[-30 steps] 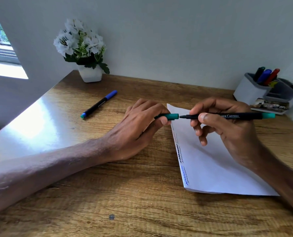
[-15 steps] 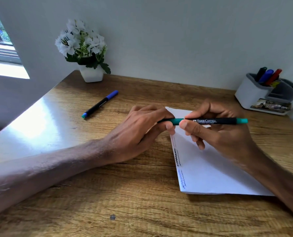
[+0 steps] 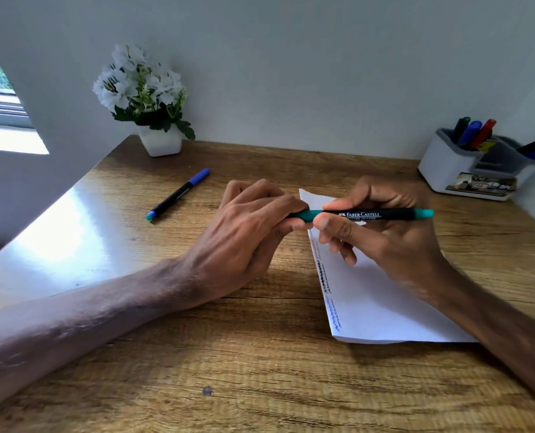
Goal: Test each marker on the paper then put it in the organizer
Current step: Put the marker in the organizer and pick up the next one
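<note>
Wooden desk [image 3: 260, 370] bears an organizer [image 3: 441, 170] holding several markers [image 3: 470, 132].

Glossy wood-grain table [image 3: 260, 370], matt white paper [image 3: 385, 307], plastic organizer [image 3: 441, 170]

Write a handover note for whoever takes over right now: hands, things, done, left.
Hands: left hand grips the green marker at its cap end; right hand holds its barrel, above the paper. Cap looks on.
Done: scribbles line the paper's left edge; several markers stand in the organizer, far right.
Left: store the green marker, then test and store the blue-capped marker lying on the desk.
</note>
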The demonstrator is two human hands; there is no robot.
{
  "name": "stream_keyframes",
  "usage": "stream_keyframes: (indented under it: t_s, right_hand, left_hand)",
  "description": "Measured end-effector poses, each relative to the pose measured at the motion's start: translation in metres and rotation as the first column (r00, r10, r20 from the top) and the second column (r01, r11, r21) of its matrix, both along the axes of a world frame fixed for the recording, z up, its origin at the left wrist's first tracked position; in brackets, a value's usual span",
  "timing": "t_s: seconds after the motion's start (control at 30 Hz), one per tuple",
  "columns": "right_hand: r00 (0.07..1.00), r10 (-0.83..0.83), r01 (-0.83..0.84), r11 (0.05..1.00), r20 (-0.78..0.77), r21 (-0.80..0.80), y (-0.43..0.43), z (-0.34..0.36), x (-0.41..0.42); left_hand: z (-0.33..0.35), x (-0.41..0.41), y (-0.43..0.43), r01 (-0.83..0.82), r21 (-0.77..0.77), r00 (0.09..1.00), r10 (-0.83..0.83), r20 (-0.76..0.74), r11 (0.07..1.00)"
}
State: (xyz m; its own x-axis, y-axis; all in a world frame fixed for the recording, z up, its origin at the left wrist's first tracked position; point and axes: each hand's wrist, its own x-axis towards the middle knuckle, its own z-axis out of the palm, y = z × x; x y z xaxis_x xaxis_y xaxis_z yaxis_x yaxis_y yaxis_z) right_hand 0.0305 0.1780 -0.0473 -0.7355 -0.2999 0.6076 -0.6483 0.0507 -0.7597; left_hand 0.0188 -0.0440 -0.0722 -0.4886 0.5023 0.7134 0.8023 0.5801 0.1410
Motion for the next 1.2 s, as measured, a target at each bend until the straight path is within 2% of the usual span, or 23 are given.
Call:
stream_keyframes:
  t_s: [0.2, 0.33, 0.43, 0.6, 0.73, 0.83, 1.03, 1.13, 1.2]
  right_hand:
    - [0.999, -0.014, 0.013, 1.000, 0.031, 0.018, 0.003, 0.001, -0.003]
    - [0.996, -0.060, 0.051, 0.987, 0.059, 0.154, 0.012, 0.007, -0.006]
    - [0.994, -0.104, 0.095, 0.971, 0.028, 0.218, 0.020, 0.012, -0.005]
    - [0.963, -0.249, 0.269, 0.921, -0.104, 0.281, 0.035, 0.022, -0.007]
    - [0.879, -0.258, 0.439, 0.766, -0.401, 0.469, 0.043, 0.023, -0.011]
    - [0.820, -0.232, 0.511, 0.709, -0.523, 0.487, 0.042, 0.022, -0.014]
    - [0.792, -0.159, 0.531, 0.655, -0.589, 0.538, 0.036, 0.021, -0.016]
    - [0.762, -0.194, 0.591, 0.597, -0.618, 0.542, 0.047, 0.023, -0.020]
    - [0.706, -0.262, 0.671, 0.545, -0.658, 0.502, 0.056, 0.024, -0.024]
  left_hand:
    - [0.001, 0.000, 0.000, -0.034, -0.022, 0.999, 0.035, 0.009, 0.999]
    - [0.003, 0.001, 0.005, -0.116, -0.112, 0.993, 0.116, -0.006, 0.987]
    - [0.003, -0.001, 0.006, -0.163, -0.115, 0.986, 0.159, -0.043, 0.980]
    - [0.004, -0.002, 0.004, -0.208, -0.067, 0.978, 0.207, -0.017, 0.976]
    - [0.003, -0.003, 0.003, -0.210, -0.045, 0.978, 0.211, -0.001, 0.977]
    - [0.004, -0.005, 0.006, -0.216, -0.032, 0.976, 0.215, -0.035, 0.976]
    - [0.008, -0.009, 0.028, -0.214, -0.029, 0.975, 0.212, -0.068, 0.976]
    - [0.011, -0.010, 0.037, -0.185, 0.019, 0.982, 0.186, -0.045, 0.983]
    - [0.015, -0.007, 0.044, -0.155, 0.091, 0.987, 0.157, -0.022, 0.984]
